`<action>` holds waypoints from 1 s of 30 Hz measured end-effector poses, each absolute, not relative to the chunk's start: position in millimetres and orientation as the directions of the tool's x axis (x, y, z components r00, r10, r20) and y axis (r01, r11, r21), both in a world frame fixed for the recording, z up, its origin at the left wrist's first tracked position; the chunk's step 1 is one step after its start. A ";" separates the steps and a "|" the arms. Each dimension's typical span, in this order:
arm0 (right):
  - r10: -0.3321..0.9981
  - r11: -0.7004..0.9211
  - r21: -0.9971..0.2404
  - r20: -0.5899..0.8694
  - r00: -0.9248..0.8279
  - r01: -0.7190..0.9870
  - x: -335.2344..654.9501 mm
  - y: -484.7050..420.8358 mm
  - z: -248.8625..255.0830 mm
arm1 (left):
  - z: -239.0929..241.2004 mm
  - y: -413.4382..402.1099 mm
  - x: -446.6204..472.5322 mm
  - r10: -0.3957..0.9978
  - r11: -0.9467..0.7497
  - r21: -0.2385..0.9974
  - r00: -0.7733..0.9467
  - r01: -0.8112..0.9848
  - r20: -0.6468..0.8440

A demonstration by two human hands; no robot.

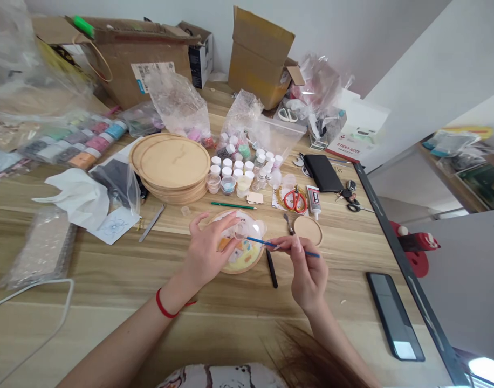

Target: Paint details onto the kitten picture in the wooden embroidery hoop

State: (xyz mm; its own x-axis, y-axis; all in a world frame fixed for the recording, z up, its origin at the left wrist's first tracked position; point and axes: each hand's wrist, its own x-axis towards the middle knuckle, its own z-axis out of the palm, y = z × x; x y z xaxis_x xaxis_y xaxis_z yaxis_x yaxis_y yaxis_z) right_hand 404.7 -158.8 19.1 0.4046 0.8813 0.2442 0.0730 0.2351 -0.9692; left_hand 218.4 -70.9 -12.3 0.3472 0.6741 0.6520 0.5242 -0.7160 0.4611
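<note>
My left hand (208, 245) pinches a small clear plastic cup (241, 230) between thumb and fingers. The cup is tilted above a round wooden plaque (247, 265) covered with pale yellow, white and orange patches. In my right hand (309, 269) is a thin blue stick (260, 241), held like a pen. Its tip reaches the cup's mouth; whether it ends in bristles is too small to tell. A black pen-like tool (272, 269) lies just right of the plaque. Beyond the plaque rests a green pencil (233, 205).
Stacked round wooden boards (170, 161) stand at back left, beside several white-capped jars (226, 171). Red-handled pliers (295, 200), a glue tube (313, 201) and a wooden ring (307, 230) lie to the right. A phone (395, 315) is near the table's right edge (409, 275).
</note>
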 end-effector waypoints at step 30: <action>0.804 0.134 -0.940 -0.082 0.589 -0.313 428.9 -182.6 -25.6 | -18.7 -52.2 197.8 0.724 -0.594 0.459 0.189 0.661 0.663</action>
